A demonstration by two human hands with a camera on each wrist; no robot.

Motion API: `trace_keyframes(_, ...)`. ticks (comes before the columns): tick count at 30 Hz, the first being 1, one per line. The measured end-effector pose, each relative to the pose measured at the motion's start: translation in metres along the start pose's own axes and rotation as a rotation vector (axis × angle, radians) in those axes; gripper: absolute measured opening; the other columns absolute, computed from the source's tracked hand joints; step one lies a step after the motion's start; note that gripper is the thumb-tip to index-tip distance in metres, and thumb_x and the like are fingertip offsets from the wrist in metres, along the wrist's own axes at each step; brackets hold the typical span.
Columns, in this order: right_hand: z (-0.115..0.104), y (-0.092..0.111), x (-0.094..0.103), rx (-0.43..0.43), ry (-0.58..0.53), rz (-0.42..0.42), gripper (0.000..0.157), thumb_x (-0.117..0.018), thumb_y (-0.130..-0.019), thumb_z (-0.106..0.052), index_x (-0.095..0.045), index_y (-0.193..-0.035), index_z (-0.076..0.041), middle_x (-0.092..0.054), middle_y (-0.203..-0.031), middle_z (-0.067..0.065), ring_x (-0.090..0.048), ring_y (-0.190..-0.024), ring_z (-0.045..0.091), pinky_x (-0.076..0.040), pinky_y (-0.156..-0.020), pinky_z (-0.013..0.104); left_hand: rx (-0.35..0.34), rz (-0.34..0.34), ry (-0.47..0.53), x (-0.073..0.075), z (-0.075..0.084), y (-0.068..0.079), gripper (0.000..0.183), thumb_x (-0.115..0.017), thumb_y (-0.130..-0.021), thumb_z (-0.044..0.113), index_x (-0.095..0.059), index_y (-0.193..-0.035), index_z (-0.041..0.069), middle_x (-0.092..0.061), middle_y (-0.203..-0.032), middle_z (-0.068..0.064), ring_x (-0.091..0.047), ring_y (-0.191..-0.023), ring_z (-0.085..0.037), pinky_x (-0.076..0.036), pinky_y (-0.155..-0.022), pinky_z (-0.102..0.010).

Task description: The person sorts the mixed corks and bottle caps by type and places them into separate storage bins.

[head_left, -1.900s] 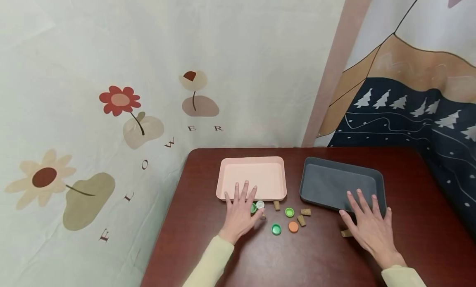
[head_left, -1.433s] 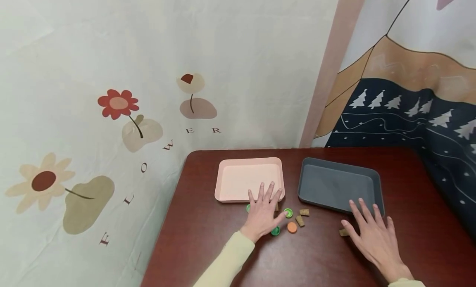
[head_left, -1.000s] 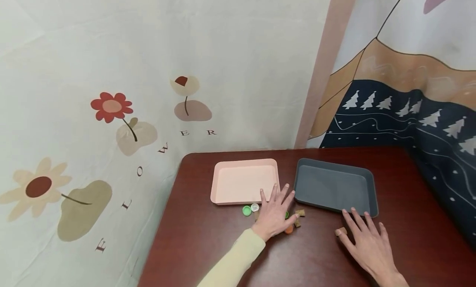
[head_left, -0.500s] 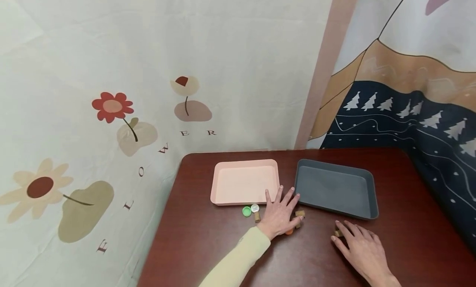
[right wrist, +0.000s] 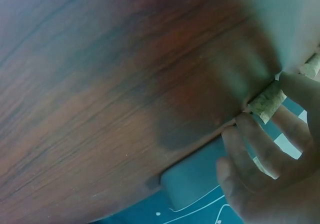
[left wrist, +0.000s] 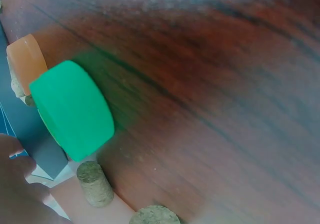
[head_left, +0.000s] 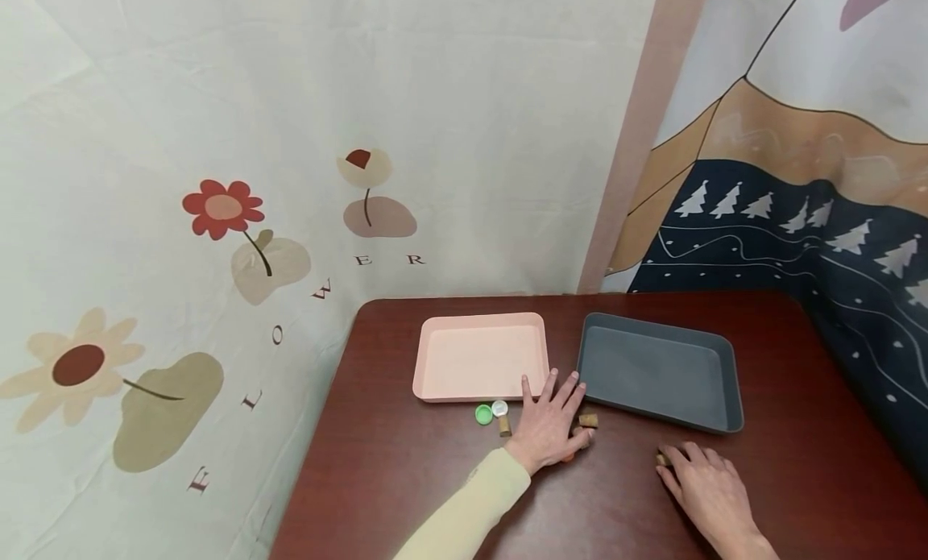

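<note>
Pinching a cork (head_left: pixel 662 460) between curled fingers and thumb: the right hand (head_left: pixel 710 491), low at the table (head_left: pixel 616 516).
Fingers spread wide, the left hand (head_left: pixel 548 429) grips nothing, over a green cap (left wrist: pixel 75 111) and an orange cap (left wrist: pixel 29 61). Beside it lie another cork (head_left: pixel 505 427) and a white cap (head_left: pixel 500 408); beyond, a pink tray (head_left: pixel 482 354) and a gray tray (head_left: pixel 660 371).

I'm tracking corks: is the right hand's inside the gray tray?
Outside: the head view shows bare table between the cork and gray tray.

Left sleeve (head_left: pixel 464 508) pale yellow, plain (faint crease near cuff (head_left: pixel 510 471)).
</note>
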State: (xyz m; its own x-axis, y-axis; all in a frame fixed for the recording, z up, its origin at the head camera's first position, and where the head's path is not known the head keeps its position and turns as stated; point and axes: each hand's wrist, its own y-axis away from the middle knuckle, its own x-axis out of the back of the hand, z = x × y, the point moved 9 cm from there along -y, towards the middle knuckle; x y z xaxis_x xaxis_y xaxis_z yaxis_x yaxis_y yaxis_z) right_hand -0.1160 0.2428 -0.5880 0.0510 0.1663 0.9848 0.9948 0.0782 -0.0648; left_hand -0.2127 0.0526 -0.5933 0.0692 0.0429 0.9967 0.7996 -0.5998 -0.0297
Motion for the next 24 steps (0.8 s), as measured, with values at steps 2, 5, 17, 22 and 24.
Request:
trace_keyframes(2,0.0,0.0,0.0,0.002,-0.008,0.007,0.03,-0.082,-0.088,-0.026,-0.075,-0.111,-0.007,-0.068,-0.106,0.017,-0.064,-0.095,0.041,-0.049,-0.08,0.06,0.001,-0.003,0.0,0.0,0.0,0.0,0.077,-0.04,-0.099,0.071,-0.036,-0.163,0.027,-0.028,-0.17,0.006,-0.023,-0.157,-0.028,-0.025,-0.114,-0.072)
trace_keyframes(5,0.0,-0.001,0.002,0.001,-0.022,0.022,0.029,-0.082,-0.088,-0.023,-0.075,-0.11,-0.006,-0.067,-0.104,0.016,-0.064,-0.094,0.041,-0.049,-0.081,0.059,0.002,-0.008,0.007,-0.001,0.0,0.0,0.078,-0.041,-0.099,0.071,-0.036,-0.163,0.027,-0.028,-0.17,0.006,-0.022,-0.157,-0.028,-0.025,-0.114,-0.072)
trace_keyframes(17,-0.006,-0.003,0.042,0.073,-0.094,0.37,0.039,-0.087,-0.075,-0.02,-0.076,-0.11,-0.006,-0.069,-0.103,0.015,-0.065,-0.095,0.041,-0.048,-0.078,0.062,0.005,-0.002,0.014,-0.002,0.001,0.002,0.078,-0.039,-0.1,0.072,-0.035,-0.163,0.026,-0.027,-0.17,0.006,-0.023,-0.157,-0.029,-0.024,-0.114,-0.072)
trace_keyframes(22,-0.007,-0.008,0.058,0.105,-0.137,0.509,0.036,-0.076,-0.083,-0.025,-0.075,-0.112,-0.004,-0.07,-0.104,0.017,-0.066,-0.094,0.043,-0.048,-0.074,0.061,0.003,0.009,0.001,0.0,0.001,0.002,0.078,-0.039,-0.1,0.071,-0.036,-0.163,0.026,-0.028,-0.17,0.005,-0.024,-0.156,-0.03,-0.026,-0.113,-0.072)
trace_keyframes(24,-0.006,-0.012,0.063,0.094,-0.159,0.53,0.036,-0.077,-0.083,-0.024,-0.075,-0.113,-0.004,-0.071,-0.104,0.018,-0.066,-0.093,0.043,-0.048,-0.072,0.061,0.001,0.014,-0.005,0.0,0.001,0.002,0.078,-0.04,-0.099,0.072,-0.036,-0.163,0.026,-0.029,-0.169,0.005,-0.024,-0.156,-0.03,-0.026,-0.113,-0.072)
